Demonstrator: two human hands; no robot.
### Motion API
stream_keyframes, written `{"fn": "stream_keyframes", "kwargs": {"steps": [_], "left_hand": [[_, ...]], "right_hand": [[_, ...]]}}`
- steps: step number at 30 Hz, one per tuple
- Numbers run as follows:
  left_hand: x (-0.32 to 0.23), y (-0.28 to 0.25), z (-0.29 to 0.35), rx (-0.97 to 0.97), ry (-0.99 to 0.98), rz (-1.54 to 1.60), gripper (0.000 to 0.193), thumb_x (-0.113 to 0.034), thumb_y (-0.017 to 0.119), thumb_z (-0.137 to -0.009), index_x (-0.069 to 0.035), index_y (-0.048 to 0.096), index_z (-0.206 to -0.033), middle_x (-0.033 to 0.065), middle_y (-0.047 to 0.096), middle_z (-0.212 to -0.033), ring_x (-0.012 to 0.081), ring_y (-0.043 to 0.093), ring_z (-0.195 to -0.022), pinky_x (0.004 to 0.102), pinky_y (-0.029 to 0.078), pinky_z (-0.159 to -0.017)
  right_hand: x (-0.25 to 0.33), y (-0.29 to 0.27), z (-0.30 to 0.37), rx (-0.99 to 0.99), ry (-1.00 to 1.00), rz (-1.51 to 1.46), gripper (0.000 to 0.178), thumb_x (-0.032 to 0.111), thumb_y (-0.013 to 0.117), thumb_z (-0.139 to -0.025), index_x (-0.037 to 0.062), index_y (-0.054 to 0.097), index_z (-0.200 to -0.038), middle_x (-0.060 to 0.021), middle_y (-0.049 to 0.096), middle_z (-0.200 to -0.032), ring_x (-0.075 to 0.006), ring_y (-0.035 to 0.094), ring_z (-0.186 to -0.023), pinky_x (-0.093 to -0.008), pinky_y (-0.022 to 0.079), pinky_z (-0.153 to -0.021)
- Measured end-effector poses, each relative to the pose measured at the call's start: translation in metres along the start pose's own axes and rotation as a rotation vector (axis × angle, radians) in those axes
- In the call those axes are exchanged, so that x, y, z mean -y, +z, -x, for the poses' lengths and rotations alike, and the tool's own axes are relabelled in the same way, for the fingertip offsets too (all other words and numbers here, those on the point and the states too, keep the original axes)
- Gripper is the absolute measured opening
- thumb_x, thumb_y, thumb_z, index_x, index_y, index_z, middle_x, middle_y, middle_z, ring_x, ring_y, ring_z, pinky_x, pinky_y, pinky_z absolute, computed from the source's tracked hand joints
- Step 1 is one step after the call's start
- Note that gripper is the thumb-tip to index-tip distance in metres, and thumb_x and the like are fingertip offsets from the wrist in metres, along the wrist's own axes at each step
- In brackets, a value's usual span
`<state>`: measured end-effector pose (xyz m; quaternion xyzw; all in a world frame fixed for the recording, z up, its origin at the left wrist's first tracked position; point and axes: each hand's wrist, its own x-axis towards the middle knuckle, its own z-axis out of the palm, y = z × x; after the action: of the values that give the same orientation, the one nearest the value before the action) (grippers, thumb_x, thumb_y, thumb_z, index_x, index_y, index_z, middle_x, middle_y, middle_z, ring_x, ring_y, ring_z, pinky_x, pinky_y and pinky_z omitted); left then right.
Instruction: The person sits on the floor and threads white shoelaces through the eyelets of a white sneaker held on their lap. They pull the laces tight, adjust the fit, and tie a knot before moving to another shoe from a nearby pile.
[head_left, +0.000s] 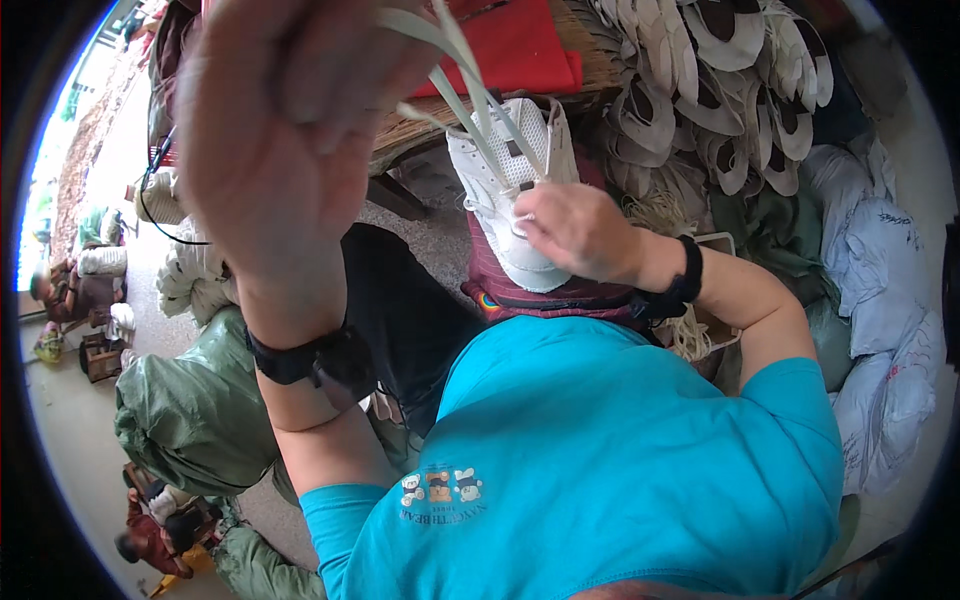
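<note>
A white sneaker upper [533,265] rests on dark red striped cloth in front of me, its toe toward my body. Pale flat shoelaces [468,124] rise from its lower eyelets. My left hand [280,150] is lifted high and close to the view, slightly blurred, with its fingers curled round the laces. At the lower lacing, my right hand [590,230] pinches something at the shoe's surface, probably lace; its fingers cover the spot. The upper end of the laces is partly hidden by my left hand.
Beyond the shoe stands a wooden table [600,70] with red cloth [515,45]. Strings of pale shoe uppers [735,100] hang at the far right. White sacks [880,270] line the right side; a green sack [195,410] lies left. Other people [165,530] sit far left.
</note>
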<state>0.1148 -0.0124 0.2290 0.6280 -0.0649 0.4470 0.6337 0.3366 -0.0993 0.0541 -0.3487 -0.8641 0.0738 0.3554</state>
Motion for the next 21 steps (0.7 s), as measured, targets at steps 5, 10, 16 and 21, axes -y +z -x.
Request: {"fn": "stream_keyframes", "kwargs": {"steps": [5,10,16,21], "left_hand": [[0.029,0.002,0.016,-0.225,-0.115,-0.037,0.036,-0.022,0.035,-0.11,0.003,0.06,-0.109,-0.007,0.033,-0.066,0.0039,0.03,-0.057,0.0236,0.038,-0.068],[0.049,0.005,0.019,-0.337,-0.187,0.013,0.039,-0.022,0.035,-0.11,0.006,0.061,-0.111,-0.0058,0.034,-0.067,0.0044,0.031,-0.057,0.024,0.04,-0.068],[0.05,0.008,0.023,-0.399,-0.27,0.061,0.041,-0.023,0.035,-0.11,0.007,0.062,-0.112,-0.005,0.036,-0.068,0.0046,0.033,-0.059,0.0239,0.042,-0.069],[0.05,0.012,0.022,-0.443,-0.252,0.065,0.038,-0.022,0.038,-0.109,0.008,0.061,-0.112,-0.0051,0.037,-0.068,0.0046,0.033,-0.058,0.0231,0.04,-0.067]], "right_hand": [[-0.028,-0.023,0.005,0.085,0.293,-0.099,0.025,-0.002,0.067,-0.082,0.0045,0.055,-0.103,-0.0115,0.056,-0.094,-0.0274,0.064,-0.081,-0.0378,0.052,-0.071],[-0.031,-0.028,-0.006,0.173,0.197,-0.048,0.022,0.001,0.07,-0.082,0.0041,0.057,-0.1,-0.0113,0.055,-0.098,-0.03,0.063,-0.084,-0.039,0.053,-0.074],[-0.036,-0.028,-0.015,0.076,-0.167,0.106,0.019,0.0,0.07,-0.08,0.0036,0.059,-0.095,-0.0102,0.057,-0.097,-0.0297,0.063,-0.085,-0.0385,0.053,-0.074],[-0.037,-0.014,0.005,-0.008,-0.157,0.173,0.027,0.0,0.072,-0.077,0.0036,0.057,-0.099,-0.0095,0.059,-0.094,-0.029,0.063,-0.081,-0.0386,0.054,-0.071]]}}
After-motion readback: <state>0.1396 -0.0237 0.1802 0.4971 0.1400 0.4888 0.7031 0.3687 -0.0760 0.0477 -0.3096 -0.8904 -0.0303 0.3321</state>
